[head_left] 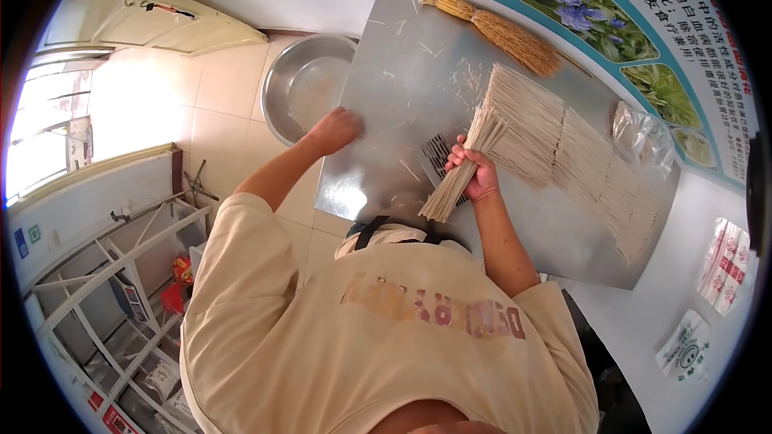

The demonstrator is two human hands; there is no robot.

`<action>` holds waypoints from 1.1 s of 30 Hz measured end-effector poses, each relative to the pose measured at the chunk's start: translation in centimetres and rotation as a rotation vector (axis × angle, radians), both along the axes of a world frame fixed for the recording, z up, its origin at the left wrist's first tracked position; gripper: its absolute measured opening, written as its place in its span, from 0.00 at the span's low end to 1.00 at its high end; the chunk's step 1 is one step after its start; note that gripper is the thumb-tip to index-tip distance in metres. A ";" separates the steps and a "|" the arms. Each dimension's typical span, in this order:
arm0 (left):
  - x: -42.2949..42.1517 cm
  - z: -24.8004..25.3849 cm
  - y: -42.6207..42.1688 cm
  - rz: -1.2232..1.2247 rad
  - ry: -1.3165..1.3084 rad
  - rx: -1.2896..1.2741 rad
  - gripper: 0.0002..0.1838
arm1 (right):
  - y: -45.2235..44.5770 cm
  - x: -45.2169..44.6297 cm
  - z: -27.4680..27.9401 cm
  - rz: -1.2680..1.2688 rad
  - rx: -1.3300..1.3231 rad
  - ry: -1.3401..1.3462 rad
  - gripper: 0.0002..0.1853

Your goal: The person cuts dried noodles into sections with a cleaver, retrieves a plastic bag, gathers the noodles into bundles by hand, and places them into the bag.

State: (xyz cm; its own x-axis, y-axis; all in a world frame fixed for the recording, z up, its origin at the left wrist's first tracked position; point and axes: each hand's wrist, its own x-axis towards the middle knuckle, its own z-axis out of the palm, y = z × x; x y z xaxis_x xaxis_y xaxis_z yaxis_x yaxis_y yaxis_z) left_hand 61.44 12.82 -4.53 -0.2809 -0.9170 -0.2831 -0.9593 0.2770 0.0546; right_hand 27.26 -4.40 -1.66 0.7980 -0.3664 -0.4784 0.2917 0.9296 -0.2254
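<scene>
My right hand is wrapped around a thick bundle of dried noodles, held at a slant above the metal table. Under this bundle lies a dark slotted object, partly covered. To the right of the hand, long rows of dried noodles are spread across the table. My left hand is at the table's left edge beside a metal basin. Its fingers look curled and slightly blurred; what they hold, if anything, is hidden.
A straw hand broom lies along the table's far edge, with loose noodle bits nearby. A clear plastic bag sits at the right by the wall poster. Shelving stands on the left, and printed packets lie at the right.
</scene>
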 end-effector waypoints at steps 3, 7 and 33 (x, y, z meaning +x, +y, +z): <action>2.3 1.7 0.3 -0.019 -0.037 0.149 0.07 | -0.2 -0.2 -0.3 0.001 0.004 0.004 0.20; 6.1 6.1 2.5 0.079 -0.054 0.201 0.05 | -0.1 0.1 -0.5 -0.009 0.028 0.002 0.19; -7.8 7.0 -7.3 0.710 0.836 0.357 0.20 | -2.2 7.9 -0.8 0.107 -0.019 -0.076 0.26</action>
State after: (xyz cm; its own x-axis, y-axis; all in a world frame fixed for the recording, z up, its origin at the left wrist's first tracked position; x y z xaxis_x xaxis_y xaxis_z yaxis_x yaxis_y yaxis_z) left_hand 53.66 5.49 2.52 0.0444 -0.8489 -0.5267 -0.5205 -0.4697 0.7131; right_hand 35.16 -6.60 -2.48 0.8667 -0.2853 -0.4093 0.2077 0.9522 -0.2239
